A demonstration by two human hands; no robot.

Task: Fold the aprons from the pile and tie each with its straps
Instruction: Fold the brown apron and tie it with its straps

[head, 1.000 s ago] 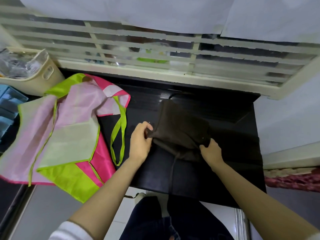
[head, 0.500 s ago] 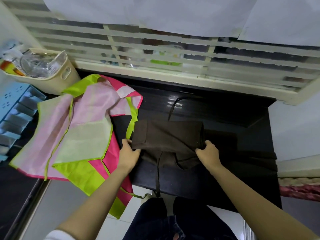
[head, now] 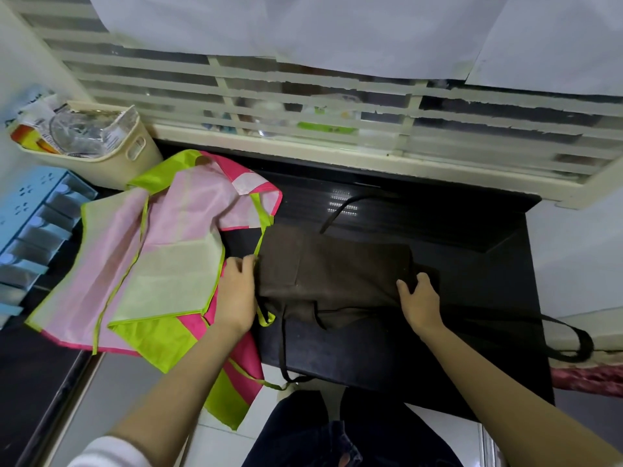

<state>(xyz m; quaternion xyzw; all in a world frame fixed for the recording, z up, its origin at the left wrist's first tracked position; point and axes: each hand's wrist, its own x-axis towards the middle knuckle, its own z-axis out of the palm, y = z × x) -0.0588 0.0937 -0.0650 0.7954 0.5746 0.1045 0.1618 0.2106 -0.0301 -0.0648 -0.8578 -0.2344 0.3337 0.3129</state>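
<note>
Now, the step: squaring up the half-folded brown apron (head: 337,271) before its next fold, as I judge it.
Where it lies: in a rough rectangle on the dark counter (head: 371,352), between both hands, just right of the pink and green aprons (head: 151,257).
Left hand (head: 236,291): grip closed on the apron's left edge, fingers curled at it, slightly blurred.
Right hand (head: 419,301): grip pinching the lower right corner, thumb on top.
Straps: one brown strap (head: 282,345) hangs over the counter's front edge; a loop (head: 573,342) trails off to the right.
Doing it well: draw the two edges gently apart to flatten creases, line up the layers, and keep the straps outside the fold, free for tying.
Risk: a green strap (head: 260,230) touches the left edge and could get caught in.
</note>
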